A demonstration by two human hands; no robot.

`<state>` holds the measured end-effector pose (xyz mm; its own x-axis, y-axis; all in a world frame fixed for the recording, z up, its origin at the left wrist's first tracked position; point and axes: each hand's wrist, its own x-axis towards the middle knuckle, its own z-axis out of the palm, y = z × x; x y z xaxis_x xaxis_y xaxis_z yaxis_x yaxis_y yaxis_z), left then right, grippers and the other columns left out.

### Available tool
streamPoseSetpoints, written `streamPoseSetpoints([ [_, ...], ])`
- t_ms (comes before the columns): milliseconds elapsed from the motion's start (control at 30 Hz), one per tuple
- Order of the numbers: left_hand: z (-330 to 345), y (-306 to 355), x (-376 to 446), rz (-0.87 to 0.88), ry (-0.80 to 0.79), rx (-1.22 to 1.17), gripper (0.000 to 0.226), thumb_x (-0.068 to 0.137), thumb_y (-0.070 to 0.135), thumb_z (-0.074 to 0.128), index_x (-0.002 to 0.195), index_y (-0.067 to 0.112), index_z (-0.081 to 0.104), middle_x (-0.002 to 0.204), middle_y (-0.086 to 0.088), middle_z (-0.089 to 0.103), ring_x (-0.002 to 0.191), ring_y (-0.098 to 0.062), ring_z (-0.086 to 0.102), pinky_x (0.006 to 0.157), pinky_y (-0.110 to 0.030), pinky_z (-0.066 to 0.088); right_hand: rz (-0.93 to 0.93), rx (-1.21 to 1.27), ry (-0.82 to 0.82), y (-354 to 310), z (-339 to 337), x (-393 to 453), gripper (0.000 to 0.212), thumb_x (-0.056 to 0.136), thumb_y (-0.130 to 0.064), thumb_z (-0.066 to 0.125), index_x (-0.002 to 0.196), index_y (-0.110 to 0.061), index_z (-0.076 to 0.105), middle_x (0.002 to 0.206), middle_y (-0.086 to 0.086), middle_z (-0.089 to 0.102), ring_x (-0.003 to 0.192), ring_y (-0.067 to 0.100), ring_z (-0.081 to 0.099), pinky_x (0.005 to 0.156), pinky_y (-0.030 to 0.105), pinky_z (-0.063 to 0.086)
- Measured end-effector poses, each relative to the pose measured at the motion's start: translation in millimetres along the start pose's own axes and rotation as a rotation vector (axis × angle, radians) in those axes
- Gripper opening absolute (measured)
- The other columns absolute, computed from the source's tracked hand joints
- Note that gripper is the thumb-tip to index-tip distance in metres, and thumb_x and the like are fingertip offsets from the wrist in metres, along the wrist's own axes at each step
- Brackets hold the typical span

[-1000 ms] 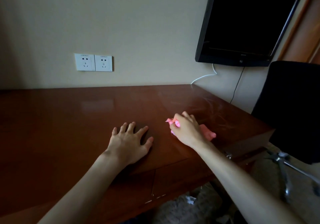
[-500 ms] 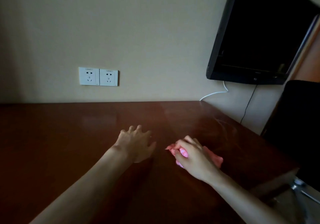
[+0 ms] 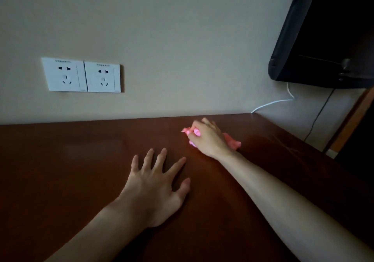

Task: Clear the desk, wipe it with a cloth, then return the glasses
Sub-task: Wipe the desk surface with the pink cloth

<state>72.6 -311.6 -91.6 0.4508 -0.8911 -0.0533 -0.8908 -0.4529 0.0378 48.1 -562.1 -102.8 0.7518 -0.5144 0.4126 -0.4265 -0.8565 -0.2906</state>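
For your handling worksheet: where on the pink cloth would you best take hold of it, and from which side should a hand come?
Grip the bunched middle of the pink cloth from above, as the right hand does. It is crumpled into a soft wad lying on the desk, with loose ends sticking out left and right; a top grasp probably gathers the bulk, while pinching an end would likely let it unravel.

The right hand (image 3: pixel 206 138) is carrying the crumpled pink cloth (image 3: pixel 232 142) away from the near part of the desk (image 3: pixel 70 160) and is now pressing it close to the far edge, by the wall, further right of where it was. The left hand (image 3: pixel 157 184) is spreading its fingers wider and lying flat, now nearer than the right hand rather than level with it. The head camera is tilting upward, and the chair is dropping out of view.
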Motion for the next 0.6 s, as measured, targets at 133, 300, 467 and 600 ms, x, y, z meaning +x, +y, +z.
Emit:
streamPoseSetpoints([
  [133,2,3,-1,-0.007,0.022,0.001,0.066,0.095,0.075,0.006,0.155,0.053,-0.013,0.170,0.002,-0.015,0.155,-0.027,-0.017,0.124,-0.057,-0.005,0.139,-0.027,-0.028,-1,23,67,0.025,0.095,-0.042,0.053,0.101,-0.021,0.065,0.115,0.008,0.055,0.117,0.035,0.052,0.092,0.041,0.047],
  [300,-4,5,-6,-0.008,0.027,0.016,0.067,0.096,0.075,0.007,0.157,0.052,-0.009,0.171,-0.001,-0.008,0.157,-0.029,-0.010,0.125,-0.057,0.000,0.132,-0.033,-0.052,-11,8,46,0.030,0.099,-0.043,0.049,0.109,-0.018,0.063,0.123,0.010,0.052,0.121,0.036,0.048,0.095,0.043,0.045],
  [467,-5,8,-15,-0.032,0.020,0.038,0.068,0.097,0.073,0.008,0.159,0.050,-0.001,0.172,-0.005,0.001,0.157,-0.032,-0.001,0.124,-0.057,0.006,0.064,-0.006,-0.043,-21,-26,-57,0.022,0.097,-0.044,0.056,0.100,-0.022,0.060,0.113,0.006,0.053,0.113,0.035,0.050,0.085,0.040,0.043],
  [600,-8,7,-14,-0.050,0.007,0.054,0.067,0.097,0.073,0.009,0.159,0.050,0.003,0.172,-0.004,0.004,0.157,-0.031,0.002,0.124,-0.055,0.008,-0.066,0.007,-0.012,-36,-56,-144,0.018,0.095,-0.042,0.060,0.095,-0.024,0.060,0.101,-0.001,0.051,0.100,0.028,0.051,0.078,0.040,0.042],
])
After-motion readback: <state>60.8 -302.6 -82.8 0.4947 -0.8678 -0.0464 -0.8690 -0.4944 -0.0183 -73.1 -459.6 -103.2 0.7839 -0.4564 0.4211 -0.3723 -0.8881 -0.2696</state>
